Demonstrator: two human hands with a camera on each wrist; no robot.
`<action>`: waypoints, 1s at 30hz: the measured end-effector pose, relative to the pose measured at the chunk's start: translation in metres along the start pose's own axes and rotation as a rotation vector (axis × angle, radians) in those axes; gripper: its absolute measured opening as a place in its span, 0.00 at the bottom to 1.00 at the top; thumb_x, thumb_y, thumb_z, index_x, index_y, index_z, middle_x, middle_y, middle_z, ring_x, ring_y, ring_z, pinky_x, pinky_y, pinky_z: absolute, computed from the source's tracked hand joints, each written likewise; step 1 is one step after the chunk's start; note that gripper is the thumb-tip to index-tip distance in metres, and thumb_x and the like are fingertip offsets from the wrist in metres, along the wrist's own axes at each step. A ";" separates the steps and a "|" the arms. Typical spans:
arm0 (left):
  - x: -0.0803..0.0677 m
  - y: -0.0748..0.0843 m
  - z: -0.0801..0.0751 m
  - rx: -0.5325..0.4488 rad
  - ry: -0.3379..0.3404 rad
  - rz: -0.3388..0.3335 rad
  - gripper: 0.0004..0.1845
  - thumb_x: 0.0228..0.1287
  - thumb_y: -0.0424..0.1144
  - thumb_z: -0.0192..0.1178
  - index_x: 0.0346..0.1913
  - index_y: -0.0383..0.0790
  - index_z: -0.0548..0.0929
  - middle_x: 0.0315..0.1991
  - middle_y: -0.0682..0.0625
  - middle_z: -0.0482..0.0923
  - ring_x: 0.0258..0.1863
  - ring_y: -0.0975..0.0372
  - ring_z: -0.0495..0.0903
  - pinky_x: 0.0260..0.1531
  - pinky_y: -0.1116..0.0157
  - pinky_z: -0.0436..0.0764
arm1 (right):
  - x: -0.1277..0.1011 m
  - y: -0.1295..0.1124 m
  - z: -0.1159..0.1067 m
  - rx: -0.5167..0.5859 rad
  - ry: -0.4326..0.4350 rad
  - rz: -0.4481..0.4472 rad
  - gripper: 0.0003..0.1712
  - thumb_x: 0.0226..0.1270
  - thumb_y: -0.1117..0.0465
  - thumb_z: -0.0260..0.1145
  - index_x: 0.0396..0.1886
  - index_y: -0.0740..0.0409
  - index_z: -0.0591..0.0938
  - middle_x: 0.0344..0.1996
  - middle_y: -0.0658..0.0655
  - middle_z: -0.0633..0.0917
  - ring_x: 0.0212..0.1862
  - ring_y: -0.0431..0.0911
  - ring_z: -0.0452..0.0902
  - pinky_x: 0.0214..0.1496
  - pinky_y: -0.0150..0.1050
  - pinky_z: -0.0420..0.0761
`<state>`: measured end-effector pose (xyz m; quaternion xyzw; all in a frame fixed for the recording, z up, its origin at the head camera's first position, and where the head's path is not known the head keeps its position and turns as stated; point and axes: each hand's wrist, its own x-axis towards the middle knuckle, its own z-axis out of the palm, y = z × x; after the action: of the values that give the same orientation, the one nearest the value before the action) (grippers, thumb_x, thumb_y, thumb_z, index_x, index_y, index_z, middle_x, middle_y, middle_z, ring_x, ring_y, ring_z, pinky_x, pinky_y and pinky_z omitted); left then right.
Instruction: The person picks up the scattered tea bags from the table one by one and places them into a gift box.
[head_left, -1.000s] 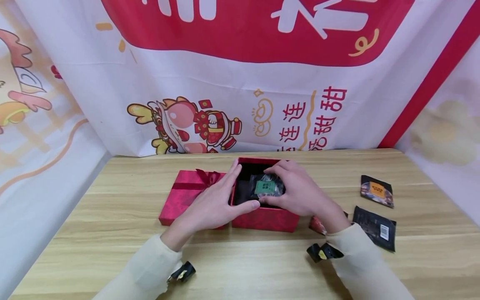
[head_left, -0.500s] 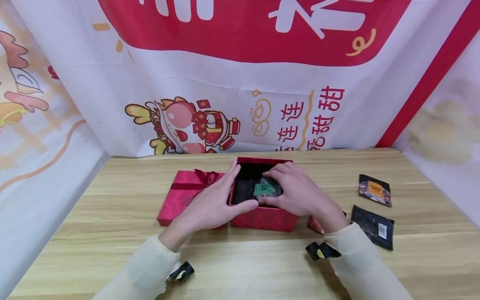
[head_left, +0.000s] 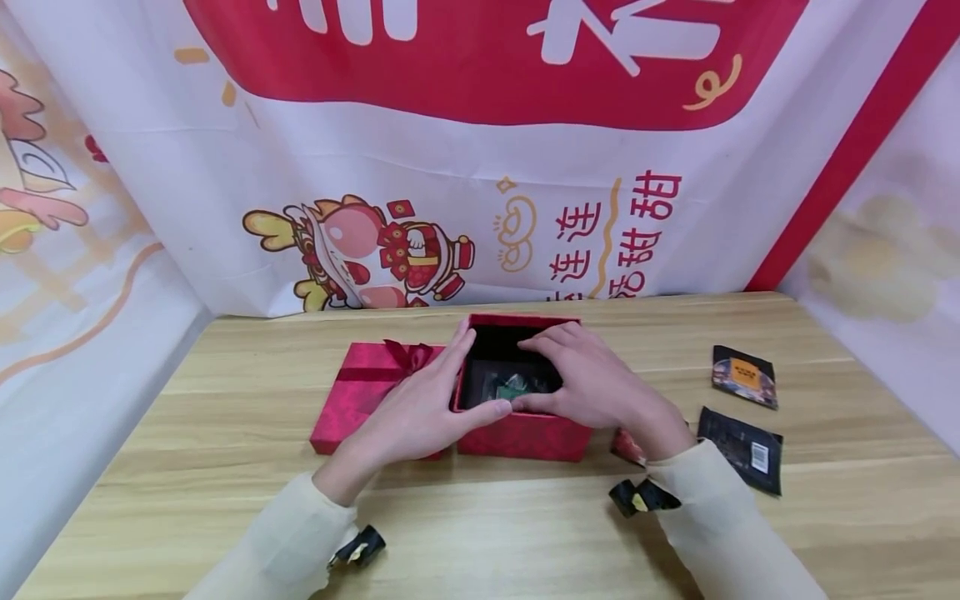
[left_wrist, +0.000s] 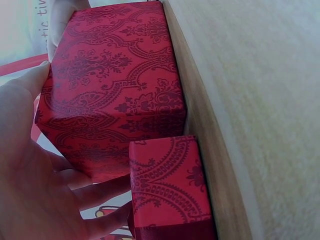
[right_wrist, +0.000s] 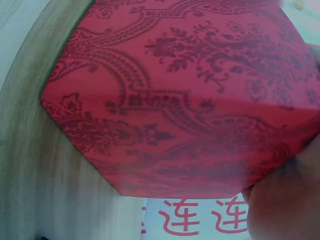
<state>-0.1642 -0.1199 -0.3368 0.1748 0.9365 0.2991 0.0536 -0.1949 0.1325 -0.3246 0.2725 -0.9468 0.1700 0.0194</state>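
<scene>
An open red patterned box (head_left: 521, 435) stands mid-table, its inside black. My left hand (head_left: 453, 385) rests on its left wall with straight fingers, the thumb lying on the front rim. My right hand (head_left: 570, 379) reaches into the box and holds a dark packet with a green label (head_left: 513, 386) low inside, fingers arched over it and thumb near the front rim. In the left wrist view the box's outer wall (left_wrist: 115, 85) fills the frame beside my left palm (left_wrist: 25, 190). The right wrist view is almost all box wall (right_wrist: 190, 100).
The box lid with a red bow (head_left: 367, 387) lies just left of the box, touching it. Two dark packets (head_left: 744, 375) (head_left: 742, 448) lie at the right, and a red one (head_left: 626, 446) peeks out beside my right wrist. Printed banners close in the back and sides.
My right hand has lowered the green-labelled packet deeper into the box, so less of it shows. The left hand has kept its place on the box.
</scene>
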 end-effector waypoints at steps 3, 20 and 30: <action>0.000 0.000 -0.001 0.002 0.001 -0.006 0.60 0.62 0.81 0.57 0.87 0.63 0.40 0.88 0.65 0.39 0.85 0.51 0.59 0.74 0.36 0.70 | -0.001 0.004 -0.003 0.087 0.026 0.018 0.44 0.65 0.36 0.76 0.75 0.51 0.76 0.73 0.58 0.76 0.76 0.56 0.69 0.79 0.62 0.69; 0.001 0.001 0.001 -0.007 -0.008 -0.013 0.61 0.60 0.83 0.56 0.87 0.65 0.40 0.88 0.68 0.36 0.84 0.54 0.60 0.73 0.39 0.73 | -0.051 0.053 -0.034 0.329 0.288 0.138 0.40 0.72 0.45 0.74 0.78 0.47 0.71 0.71 0.58 0.79 0.72 0.57 0.72 0.75 0.68 0.69; 0.001 0.001 0.000 -0.003 -0.004 -0.017 0.61 0.59 0.83 0.57 0.87 0.66 0.41 0.88 0.68 0.37 0.84 0.55 0.60 0.74 0.39 0.73 | -0.093 0.080 -0.030 0.338 0.235 0.165 0.51 0.66 0.49 0.80 0.82 0.51 0.64 0.69 0.61 0.77 0.69 0.57 0.72 0.69 0.26 0.68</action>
<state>-0.1649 -0.1187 -0.3367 0.1674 0.9375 0.2995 0.0580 -0.1588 0.2533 -0.3332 0.1718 -0.9152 0.3578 0.0698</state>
